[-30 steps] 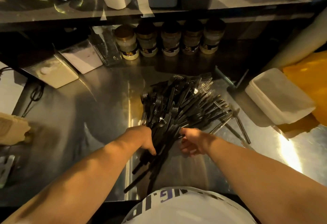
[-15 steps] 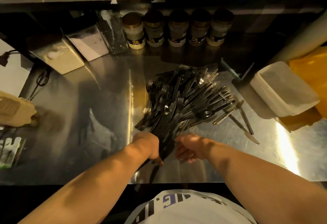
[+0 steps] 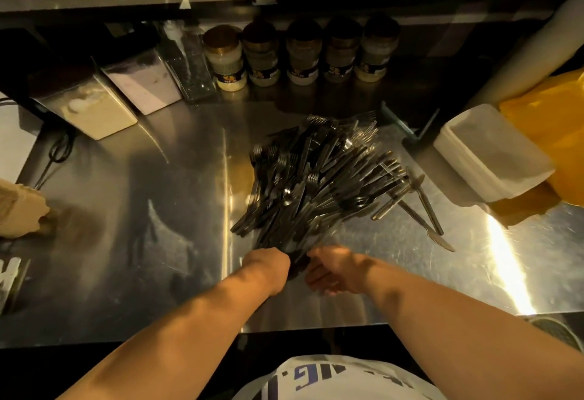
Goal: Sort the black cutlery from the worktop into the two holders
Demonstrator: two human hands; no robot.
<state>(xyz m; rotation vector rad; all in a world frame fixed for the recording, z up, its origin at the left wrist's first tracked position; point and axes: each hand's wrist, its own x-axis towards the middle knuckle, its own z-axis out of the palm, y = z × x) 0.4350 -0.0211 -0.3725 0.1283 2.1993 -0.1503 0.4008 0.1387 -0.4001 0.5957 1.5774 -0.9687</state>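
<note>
We face a steel tabletop that fills most of the view. Right of its middle lies the black cutlery, a fanned heap of forks and knives whose handles converge toward us. A white tub sits to its right. Our left hand has its fingers clenched round the near handle ends. Our right hand is just beside them, fingers bent; we cannot tell whether they hold anything. Five spice jars line the back. A few loose knives lie at the heap's right edge.
</note>
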